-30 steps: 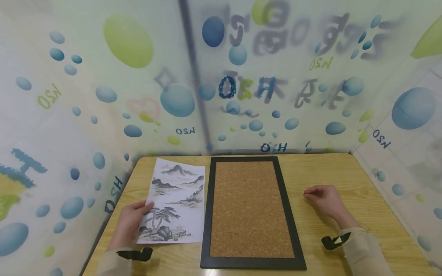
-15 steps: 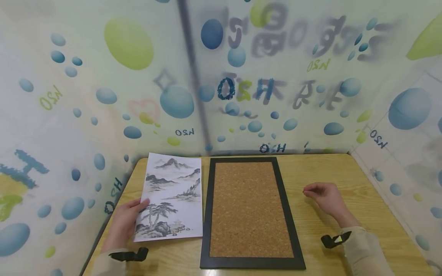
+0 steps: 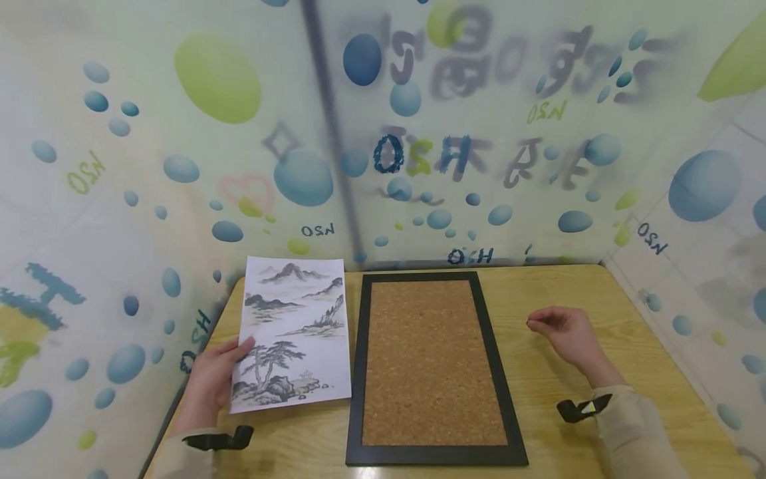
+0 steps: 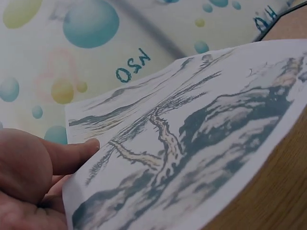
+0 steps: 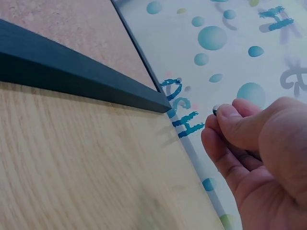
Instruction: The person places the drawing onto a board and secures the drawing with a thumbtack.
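Note:
In the head view my left hand (image 3: 211, 374) holds a sheet of paper (image 3: 317, 313) by its left edge, thumb on top. An ink landscape of mountains, pines and rocks is printed on it. The left wrist view shows the sheet (image 4: 201, 139) raised at a slant, slightly bowed, over the wooden surface. A black-framed corkboard (image 3: 432, 362) lies just right of the paper. Beyond its right side my right hand (image 3: 565, 336) pinches a small, shiny, dark round piece (image 5: 215, 110) between thumb and forefinger; the fingers hide most of it.
All this is on a light wooden table (image 3: 556, 286) with rounded far corners. Printed wall sheeting (image 3: 503, 186) with blue and green bubbles and lettering encloses the back and both sides. The corkboard's black frame (image 5: 81, 69) stands up as a raised edge beside my right hand.
My left hand has lifted the paper a little and drawn it left, turning it to face the head camera more. The right hand has risen slightly, still pinching.

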`<state>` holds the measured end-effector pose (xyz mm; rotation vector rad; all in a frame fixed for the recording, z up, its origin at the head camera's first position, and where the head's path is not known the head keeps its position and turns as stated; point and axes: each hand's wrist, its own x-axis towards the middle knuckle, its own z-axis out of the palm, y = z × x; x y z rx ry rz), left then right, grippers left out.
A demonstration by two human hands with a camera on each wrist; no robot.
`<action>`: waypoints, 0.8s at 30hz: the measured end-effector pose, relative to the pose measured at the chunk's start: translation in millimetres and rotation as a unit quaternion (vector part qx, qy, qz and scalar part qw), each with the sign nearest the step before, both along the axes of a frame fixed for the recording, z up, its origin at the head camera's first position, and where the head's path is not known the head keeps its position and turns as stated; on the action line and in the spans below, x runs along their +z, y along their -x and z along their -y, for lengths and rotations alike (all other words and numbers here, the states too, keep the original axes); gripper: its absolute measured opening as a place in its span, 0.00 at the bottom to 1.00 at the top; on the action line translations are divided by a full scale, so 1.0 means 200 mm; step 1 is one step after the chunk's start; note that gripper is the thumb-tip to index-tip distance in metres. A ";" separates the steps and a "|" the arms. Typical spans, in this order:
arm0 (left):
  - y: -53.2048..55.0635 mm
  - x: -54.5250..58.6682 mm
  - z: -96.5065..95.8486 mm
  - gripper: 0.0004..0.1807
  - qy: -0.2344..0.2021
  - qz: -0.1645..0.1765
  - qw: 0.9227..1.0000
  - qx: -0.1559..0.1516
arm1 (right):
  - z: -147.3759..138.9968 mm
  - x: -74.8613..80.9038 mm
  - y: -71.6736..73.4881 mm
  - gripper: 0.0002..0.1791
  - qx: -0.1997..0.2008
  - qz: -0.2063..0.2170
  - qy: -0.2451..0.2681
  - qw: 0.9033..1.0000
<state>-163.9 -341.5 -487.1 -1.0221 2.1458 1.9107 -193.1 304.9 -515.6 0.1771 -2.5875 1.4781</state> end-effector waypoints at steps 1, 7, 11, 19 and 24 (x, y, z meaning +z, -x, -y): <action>0.00 0.01 0.00 0.39 -0.002 -0.002 1.000 0.002 | 0.00 0.01 0.00 0.03 0.000 -0.001 0.002 1.000; 0.00 0.03 -0.01 0.40 -0.016 -0.013 1.000 -0.011 | 0.00 0.04 0.01 0.05 -0.004 -0.003 0.012 1.000; -0.01 0.03 -0.04 0.39 -0.027 -0.023 0.999 -0.039 | 0.00 0.06 0.02 0.06 -0.011 -0.008 0.019 1.000; 0.01 0.01 -0.13 0.38 -0.041 -0.040 0.997 -0.050 | 0.01 0.11 0.04 0.07 -0.012 -0.035 0.037 0.999; 0.03 0.00 -0.22 0.37 -0.039 -0.048 0.996 -0.060 | 0.02 0.13 0.06 0.10 -0.016 -0.030 0.044 0.998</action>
